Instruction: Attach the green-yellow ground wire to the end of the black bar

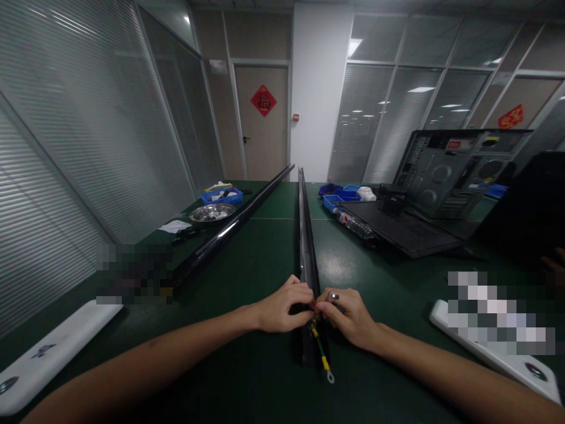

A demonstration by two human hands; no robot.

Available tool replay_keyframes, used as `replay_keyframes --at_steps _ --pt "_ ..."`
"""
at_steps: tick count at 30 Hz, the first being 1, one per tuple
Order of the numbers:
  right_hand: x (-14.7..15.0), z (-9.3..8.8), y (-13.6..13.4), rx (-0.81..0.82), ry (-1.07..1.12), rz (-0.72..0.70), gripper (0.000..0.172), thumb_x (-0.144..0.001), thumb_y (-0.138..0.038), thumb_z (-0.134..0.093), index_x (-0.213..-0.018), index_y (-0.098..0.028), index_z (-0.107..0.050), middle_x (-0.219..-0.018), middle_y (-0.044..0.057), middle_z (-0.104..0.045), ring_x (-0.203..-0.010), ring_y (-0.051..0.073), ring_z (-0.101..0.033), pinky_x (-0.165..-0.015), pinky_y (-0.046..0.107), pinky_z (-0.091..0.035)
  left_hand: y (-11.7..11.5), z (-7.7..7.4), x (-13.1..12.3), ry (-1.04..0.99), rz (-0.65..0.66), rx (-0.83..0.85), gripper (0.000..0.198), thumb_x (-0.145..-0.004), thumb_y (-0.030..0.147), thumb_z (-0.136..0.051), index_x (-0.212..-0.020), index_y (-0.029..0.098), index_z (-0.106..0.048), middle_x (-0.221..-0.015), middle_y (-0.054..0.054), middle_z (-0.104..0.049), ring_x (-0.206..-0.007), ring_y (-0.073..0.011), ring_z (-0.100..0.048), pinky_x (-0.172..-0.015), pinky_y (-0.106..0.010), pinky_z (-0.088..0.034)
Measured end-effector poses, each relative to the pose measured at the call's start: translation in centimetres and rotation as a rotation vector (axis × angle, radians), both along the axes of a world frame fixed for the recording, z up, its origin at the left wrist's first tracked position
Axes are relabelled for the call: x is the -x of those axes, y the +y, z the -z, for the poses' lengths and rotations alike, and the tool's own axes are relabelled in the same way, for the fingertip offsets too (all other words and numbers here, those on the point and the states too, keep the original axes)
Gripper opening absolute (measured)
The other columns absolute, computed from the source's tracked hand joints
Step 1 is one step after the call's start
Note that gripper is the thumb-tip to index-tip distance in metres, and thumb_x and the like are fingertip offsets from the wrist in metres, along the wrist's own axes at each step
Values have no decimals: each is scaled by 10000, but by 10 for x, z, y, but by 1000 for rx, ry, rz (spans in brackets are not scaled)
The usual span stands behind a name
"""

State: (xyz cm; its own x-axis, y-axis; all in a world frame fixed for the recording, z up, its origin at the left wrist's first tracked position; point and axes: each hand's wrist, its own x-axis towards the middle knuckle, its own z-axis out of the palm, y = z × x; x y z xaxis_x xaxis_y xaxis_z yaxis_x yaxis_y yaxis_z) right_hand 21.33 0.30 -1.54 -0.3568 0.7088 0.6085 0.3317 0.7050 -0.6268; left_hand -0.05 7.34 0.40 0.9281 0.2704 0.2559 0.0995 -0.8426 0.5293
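A long dark rail (308, 253) runs away from me down the middle of the table. Over its near end, my left hand (285, 307) is closed, with thumb and fingers pinched at the upper end of a short grounding wire (321, 347). This wire is green and yellow, and its bare ring terminal hangs toward me. My right hand (351, 315), wearing a ring, is curled closed against the left fingertips at the rail's right side. What the right fingertips pinch is hidden, as is the wire's upper end.
Left of the hands lies a second long dark rail (220, 235), beside a metal dish (212, 212) and a blue basket (227, 196). On the right are a computer case (450, 171), a flat black panel (401, 227), a plastic bottle (355, 225) and blue bins (333, 203). White devices (48, 356) flank my arms.
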Motion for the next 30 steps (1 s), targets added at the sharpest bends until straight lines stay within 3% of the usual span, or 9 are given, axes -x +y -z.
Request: replay_keyframes --at_steps 9,17,30 --pt "0 -3 -2 -42 13 -16 401 -1108 -367 -465 -852 -165 -696 -687 13 -641 -513 114 -547 -547 239 -442 -1 -4 0 -1 -1 26 127 -995 279 -553 -952 190 -633 -936 -19 -675 -943 -194 -589 -931 -354 -335" --pt "0 1 -2 -44 61 22 317 -1052 -365 -605 -817 -168 -686 -658 1 -663 -508 115 -574 -561 233 -455 -1 -1 0 -12 -3 39 187 -1044 296 -512 -947 192 -633 -938 -21 -677 -957 -189 -598 -942 -355 -330" --pt "0 3 -1 1 60 -23 335 -1023 -417 -653 -799 -169 -685 -650 -7 -650 -488 107 -550 -541 226 -452 -2 -2 -1 -9 2 32 204 -1030 325 -513 -944 185 -634 -936 -34 -675 -955 -203 -596 -920 -364 -331"
